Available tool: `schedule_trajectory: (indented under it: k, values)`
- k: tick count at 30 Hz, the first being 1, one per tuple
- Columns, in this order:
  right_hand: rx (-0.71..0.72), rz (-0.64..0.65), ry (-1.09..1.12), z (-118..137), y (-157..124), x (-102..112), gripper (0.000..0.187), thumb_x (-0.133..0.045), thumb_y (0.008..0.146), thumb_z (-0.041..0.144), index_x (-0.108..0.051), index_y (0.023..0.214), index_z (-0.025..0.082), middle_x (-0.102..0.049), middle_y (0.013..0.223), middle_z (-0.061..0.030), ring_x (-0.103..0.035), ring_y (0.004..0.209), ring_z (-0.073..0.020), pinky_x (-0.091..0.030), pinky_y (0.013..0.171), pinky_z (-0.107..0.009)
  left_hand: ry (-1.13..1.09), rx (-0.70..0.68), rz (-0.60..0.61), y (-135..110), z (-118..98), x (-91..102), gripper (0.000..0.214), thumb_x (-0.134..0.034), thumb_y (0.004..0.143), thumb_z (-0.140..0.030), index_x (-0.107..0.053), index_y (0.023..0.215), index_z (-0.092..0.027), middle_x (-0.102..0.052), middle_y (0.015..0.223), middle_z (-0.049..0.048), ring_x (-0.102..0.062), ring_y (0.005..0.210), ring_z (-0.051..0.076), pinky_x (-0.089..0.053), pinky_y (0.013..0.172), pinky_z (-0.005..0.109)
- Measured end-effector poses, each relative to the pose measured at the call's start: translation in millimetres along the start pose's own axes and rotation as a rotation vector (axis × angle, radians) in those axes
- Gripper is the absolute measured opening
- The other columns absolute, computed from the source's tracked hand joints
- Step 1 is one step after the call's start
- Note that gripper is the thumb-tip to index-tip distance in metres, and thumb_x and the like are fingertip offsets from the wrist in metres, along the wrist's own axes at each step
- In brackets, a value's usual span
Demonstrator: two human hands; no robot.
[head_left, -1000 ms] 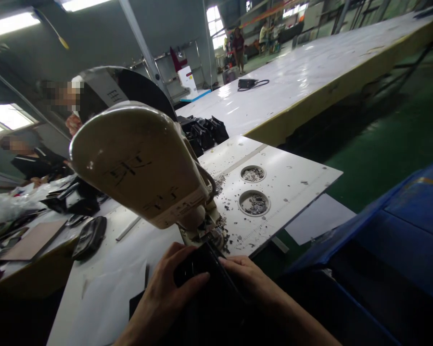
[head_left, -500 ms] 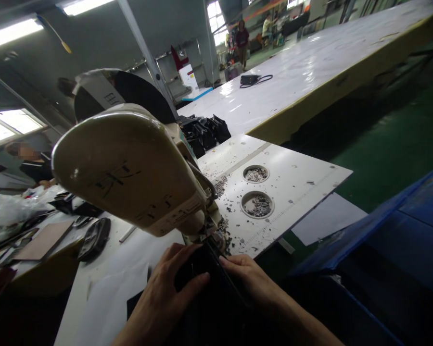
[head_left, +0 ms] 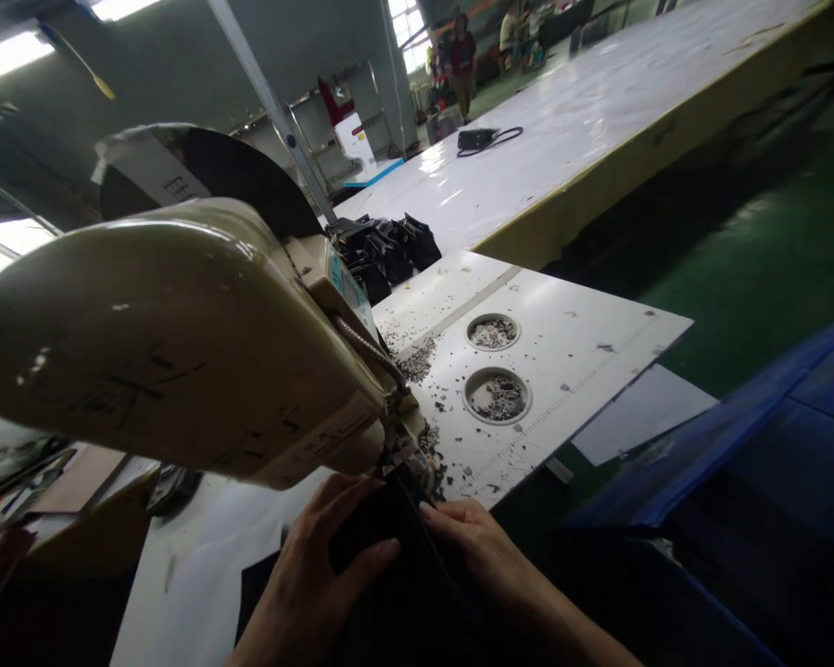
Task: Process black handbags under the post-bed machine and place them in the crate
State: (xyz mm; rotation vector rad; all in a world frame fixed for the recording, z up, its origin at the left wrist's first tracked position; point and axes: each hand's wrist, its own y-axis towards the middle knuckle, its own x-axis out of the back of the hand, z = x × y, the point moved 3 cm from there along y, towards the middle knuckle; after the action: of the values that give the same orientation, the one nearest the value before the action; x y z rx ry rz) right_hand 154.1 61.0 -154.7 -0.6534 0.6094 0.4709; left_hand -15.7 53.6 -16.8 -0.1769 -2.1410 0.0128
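Note:
Both hands hold a black piece of material [head_left: 382,593] whose edge runs up to the working end of a beige machine [head_left: 181,352]; it is too dark to tell its kind. My left hand [head_left: 326,556] lies over its left side, thumb on top and fingertips by the machine's foot. My right hand [head_left: 479,537] pinches its right edge between thumb and fingers, just below the foot. The point where material meets machine is small and partly hidden by the machine head and my left fingers.
Dark scraps [head_left: 421,361] are strewn over the white machine table [head_left: 584,324], also inside its two round cups. Black items [head_left: 385,250] are piled behind. A long white table [head_left: 562,130] stands beyond; a blue bin [head_left: 771,482] is at right. A person [head_left: 462,65] stands far back.
The view has shifted, so the machine looks larger and further left. Both hands keep their grip on the black material, almost unmoved at the machine's foot.

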Motion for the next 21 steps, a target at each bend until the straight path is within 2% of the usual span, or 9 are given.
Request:
schedule_trajectory:
  k: [11, 17, 21]
  values:
    - [0.01, 0.024, -0.005, -0.1, -0.1, -1.7, 0.065, -0.078, 0.073, 0.074, -0.074, 0.075, 0.01, -0.06, 0.059, -0.0014, -0.046, 0.048, -0.0094, -0.03, 0.051, -0.024, -0.015, 0.013, 0.045, 1.5, -0.2, 1.7, 0.042, -0.076, 0.088, -0.043, -0.07, 0.128, -0.033, -0.069, 0.133, 0.004, -0.067, 0.124, 0.03, -0.058, 0.105, 0.043]
    - [0.01, 0.047, 0.018, -2.1, -3.9, -4.5, 0.065, -0.079, 0.072, 0.073, -0.074, 0.076, 0.009, -0.06, 0.06, -0.0019, -0.047, 0.05, -0.0091, -0.031, 0.052, -0.023, -0.081, 0.021, 0.101, -0.7, -6.1, 1.2, 0.035, -0.075, 0.089, -0.044, -0.071, 0.123, -0.034, -0.071, 0.121, 0.0025, -0.07, 0.112, 0.026, -0.06, 0.095, 0.036]
    - [-0.002, 0.07, 0.031, -3.1, -11.5, -4.0, 0.064, -0.08, 0.073, 0.072, -0.074, 0.075, 0.009, -0.058, 0.06, -0.0012, -0.045, 0.049, -0.0084, -0.029, 0.051, -0.023, -0.108, 0.027, 0.059, -6.9, -11.4, -1.4, 0.033, -0.077, 0.087, -0.045, -0.073, 0.119, -0.036, -0.071, 0.116, 0.0011, -0.07, 0.108, 0.025, -0.059, 0.093, 0.035]
